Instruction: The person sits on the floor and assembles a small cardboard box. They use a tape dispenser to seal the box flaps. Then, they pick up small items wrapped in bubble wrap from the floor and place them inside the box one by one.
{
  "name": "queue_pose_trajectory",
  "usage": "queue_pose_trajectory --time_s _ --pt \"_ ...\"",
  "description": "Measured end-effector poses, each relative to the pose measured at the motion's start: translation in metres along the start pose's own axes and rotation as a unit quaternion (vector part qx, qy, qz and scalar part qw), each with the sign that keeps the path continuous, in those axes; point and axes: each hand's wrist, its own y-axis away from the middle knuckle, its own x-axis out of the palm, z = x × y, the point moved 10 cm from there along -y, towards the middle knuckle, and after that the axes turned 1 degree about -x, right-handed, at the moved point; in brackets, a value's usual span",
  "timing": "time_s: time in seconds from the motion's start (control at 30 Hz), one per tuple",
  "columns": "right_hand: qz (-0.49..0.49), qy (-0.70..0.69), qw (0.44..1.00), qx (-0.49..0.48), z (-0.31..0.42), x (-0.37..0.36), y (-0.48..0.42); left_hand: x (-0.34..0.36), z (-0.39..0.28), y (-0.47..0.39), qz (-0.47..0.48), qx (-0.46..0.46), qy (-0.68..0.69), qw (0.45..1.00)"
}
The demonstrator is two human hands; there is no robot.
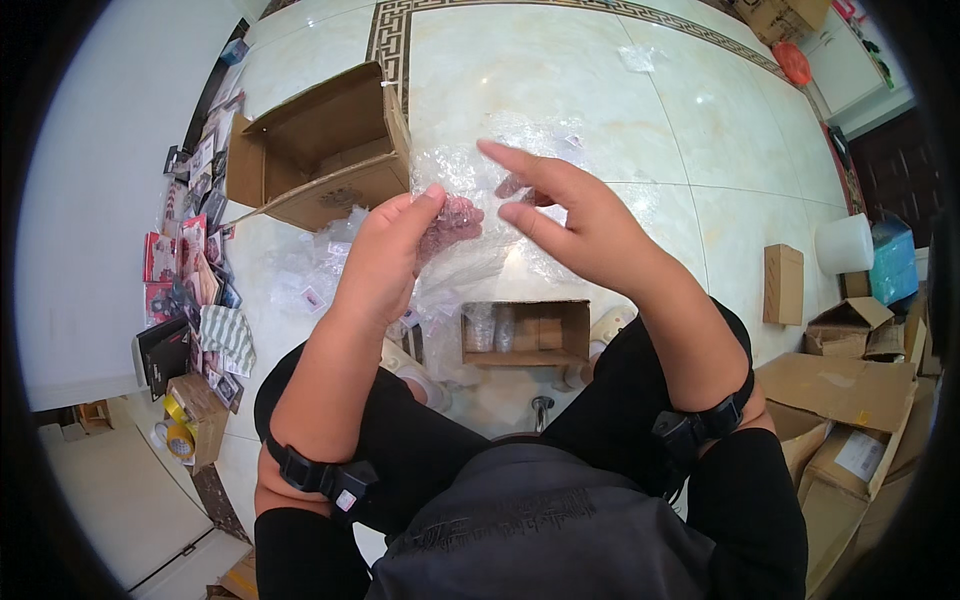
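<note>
My left hand [405, 240] holds a piece of clear bubble wrap [450, 169], its thumb on top and its fingers seen through the plastic. To its right, my right hand [570, 206] is raised with thumb and index finger spread apart. More clear plastic lies on the floor beyond and beneath both hands. Between my feet stands a small cardboard box [525, 358] with bubble-wrapped items [504, 330] inside. A larger cardboard box [330, 184] lies with its opening in view, ahead of my left hand.
At the left wall lie many small packets and cards, a striped cloth [227, 339] and tape rolls [180, 439]. On the right are an upright carton [783, 285], a white roll [844, 245] and several cardboard boxes [832, 390]. Bubble wrap scraps [330, 255] lie near my left arm.
</note>
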Motion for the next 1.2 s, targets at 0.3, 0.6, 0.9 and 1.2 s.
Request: queue_pose_trajectory --time_s 0.3,0.6,0.9,1.2 --pt "-0.056 0.125 0.991 -0.013 0.004 -0.009 0.002 0.004 0.0 -0.001 -0.029 -0.034 0.062 0.997" --pt "0.031 -0.111 0.968 0.224 -0.044 0.004 0.003 -0.003 -0.019 -0.001 -0.093 0.059 -0.077 0.991" --pt "0.015 -0.184 0.956 0.228 -0.054 0.007 0.005 -0.003 -0.036 0.004 -0.067 0.109 -0.193 0.973" --pt "-0.055 -0.141 0.978 0.146 -0.042 -0.002 0.005 -0.019 -0.016 -0.002 -0.116 0.065 -0.062 0.989"
